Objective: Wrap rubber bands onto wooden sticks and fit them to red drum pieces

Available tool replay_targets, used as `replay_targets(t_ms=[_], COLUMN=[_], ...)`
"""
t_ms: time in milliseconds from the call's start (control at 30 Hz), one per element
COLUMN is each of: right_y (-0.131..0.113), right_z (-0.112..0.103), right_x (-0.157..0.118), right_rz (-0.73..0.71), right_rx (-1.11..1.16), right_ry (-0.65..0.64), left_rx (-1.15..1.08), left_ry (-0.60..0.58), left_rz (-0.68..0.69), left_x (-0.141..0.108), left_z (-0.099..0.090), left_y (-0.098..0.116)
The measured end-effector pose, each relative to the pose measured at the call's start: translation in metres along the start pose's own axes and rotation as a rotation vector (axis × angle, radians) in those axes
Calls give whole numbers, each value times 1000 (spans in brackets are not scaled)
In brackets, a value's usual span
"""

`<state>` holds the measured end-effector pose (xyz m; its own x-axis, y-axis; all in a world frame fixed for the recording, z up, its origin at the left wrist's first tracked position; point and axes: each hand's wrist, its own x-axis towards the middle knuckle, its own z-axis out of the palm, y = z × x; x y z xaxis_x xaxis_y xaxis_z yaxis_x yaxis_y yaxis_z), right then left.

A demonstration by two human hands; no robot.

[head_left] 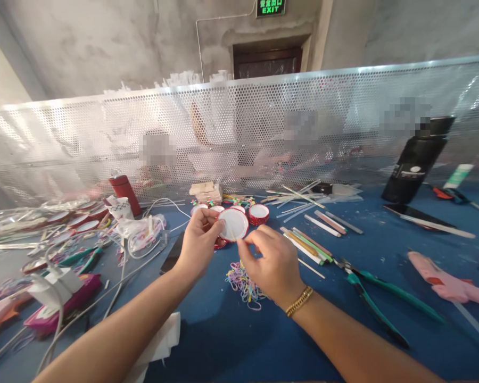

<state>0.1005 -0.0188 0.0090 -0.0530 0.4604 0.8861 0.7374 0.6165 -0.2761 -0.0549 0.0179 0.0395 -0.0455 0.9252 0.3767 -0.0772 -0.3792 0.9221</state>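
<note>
My left hand (203,236) grips a round white disc with a red rim (233,223) by its left edge, thumb on the white face. At the disc's lower edge, the thumb and forefinger of my right hand (269,260) are pinched together; a faint thin line shows by the fingertips, but what they hold is too small to make out. Beneath lies a pile of colourful loops (245,284), thin like elastic bands. Similar red-rimmed discs are stacked (258,214) behind, with small green and red pieces near them.
Teal-handled pliers (377,298) and a pink glue gun (443,279) lie at right, near a black bottle (417,165). Coloured glue sticks (307,246) are behind my right hand. Cables, a white plug (56,287) and a red bottle (125,192) occupy the left. A perforated screen (239,133) borders the back.
</note>
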Motion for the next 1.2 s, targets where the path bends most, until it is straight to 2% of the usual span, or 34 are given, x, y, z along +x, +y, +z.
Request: replay_targets(t_ms=[133, 300, 467, 600, 900, 1200], right_y=[17, 32, 31, 30, 31, 28], right_z=[-1, 6, 10, 11, 14, 14], right_x=[6, 8, 6, 4, 3, 3], right_rz=[177, 361, 343, 344, 364, 387], right_rx=[106, 281, 306, 339, 442, 508], right_ry=[42, -108, -95, -44, -19, -23], left_rx=[34, 91, 174, 160, 92, 96], left_ry=[-51, -96, -196, -219, -143, -119], left_rz=[-13, -32, -66, -57, -7, -6], left_x=[0, 0, 2, 1, 0, 0], left_z=[0, 0, -1, -1, -1, -2], left_y=[-2, -3, -6, -7, -8, -8])
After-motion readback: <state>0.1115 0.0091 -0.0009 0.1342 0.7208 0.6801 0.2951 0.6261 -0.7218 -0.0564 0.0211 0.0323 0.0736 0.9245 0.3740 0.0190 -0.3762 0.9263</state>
